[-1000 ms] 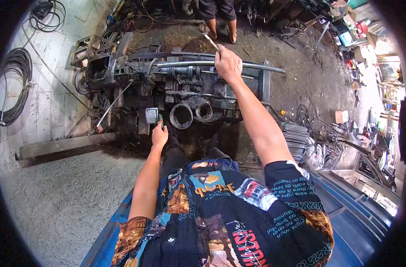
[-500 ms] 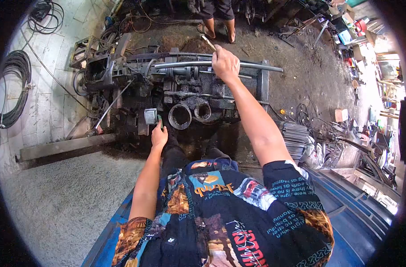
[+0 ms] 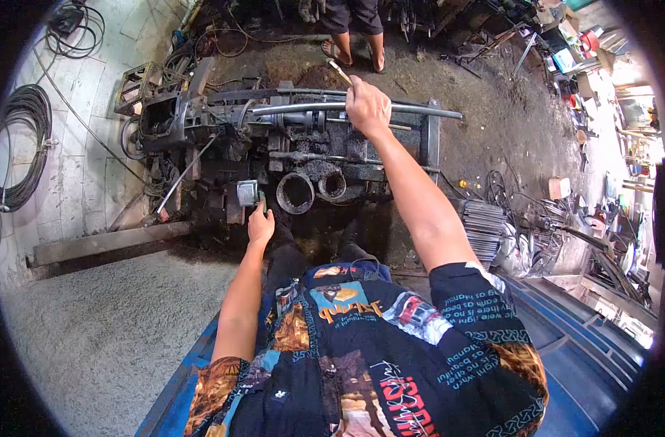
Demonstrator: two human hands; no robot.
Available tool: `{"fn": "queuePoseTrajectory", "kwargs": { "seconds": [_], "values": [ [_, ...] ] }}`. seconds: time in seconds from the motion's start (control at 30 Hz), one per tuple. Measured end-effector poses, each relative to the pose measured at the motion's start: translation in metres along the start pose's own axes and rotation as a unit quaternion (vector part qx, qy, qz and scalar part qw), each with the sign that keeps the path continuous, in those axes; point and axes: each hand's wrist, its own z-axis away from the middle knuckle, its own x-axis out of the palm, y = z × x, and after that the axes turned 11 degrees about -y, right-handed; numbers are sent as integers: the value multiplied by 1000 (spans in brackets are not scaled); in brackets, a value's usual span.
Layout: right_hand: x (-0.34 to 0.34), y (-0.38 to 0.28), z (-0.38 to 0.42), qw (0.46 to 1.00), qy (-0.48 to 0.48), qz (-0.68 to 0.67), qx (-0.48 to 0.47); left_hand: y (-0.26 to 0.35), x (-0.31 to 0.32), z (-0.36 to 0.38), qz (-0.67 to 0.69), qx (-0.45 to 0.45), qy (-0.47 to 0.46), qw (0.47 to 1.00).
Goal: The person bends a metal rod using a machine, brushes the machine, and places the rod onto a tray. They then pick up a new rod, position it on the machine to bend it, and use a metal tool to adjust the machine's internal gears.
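My right hand (image 3: 369,106) is closed over a long curved metal pipe (image 3: 427,111) that lies across the machine. A thin stick with a pale end (image 3: 339,72) pokes out past its fingers; how the fingers divide between stick and pipe is hidden. Lower left, my left hand (image 3: 260,224) has its fingers closed at a small green piece (image 3: 262,201) beside a grey metal box (image 3: 246,193). Just right of that hand are two round, open-ended metal cylinders (image 3: 295,193) on the dark, greasy machine (image 3: 223,120).
Another person's feet (image 3: 354,54) are just beyond the machine. A metal beam (image 3: 107,244) lies on the floor at left, near a cable coil (image 3: 26,146) on the wall. Stacked metal parts (image 3: 485,229) and loose cables are at right. Behind me is a blue metal structure (image 3: 558,349).
Almost nothing differs. My right hand has shifted very slightly left with the stick, and the pipe's right end sits marginally further left. My left hand stays at the green piece.
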Motion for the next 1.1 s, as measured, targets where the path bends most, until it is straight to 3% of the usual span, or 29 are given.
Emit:
{"fn": "queuePoseTrajectory", "kwargs": {
  "seconds": [0.67,0.77,0.83,1.0,1.1],
  "values": [
    [-1,-3,2,1000,-12,14,4,-2,-1,0,-1,-19,-20,1000],
    [-1,-3,3,1000,17,-13,3,-5,2,-2,6,-21,-16,1000],
    [-2,-4,3,988,106,-112,-14,-12,7,-5,9,2,-12,1000],
    [-21,-33,100,968,96,-230,-34,-11,9,-6,22,21,1,1000],
    [3,-43,164,965,-2,-261,32,-9,8,-3,23,3,-14,1000]
  ]
}}
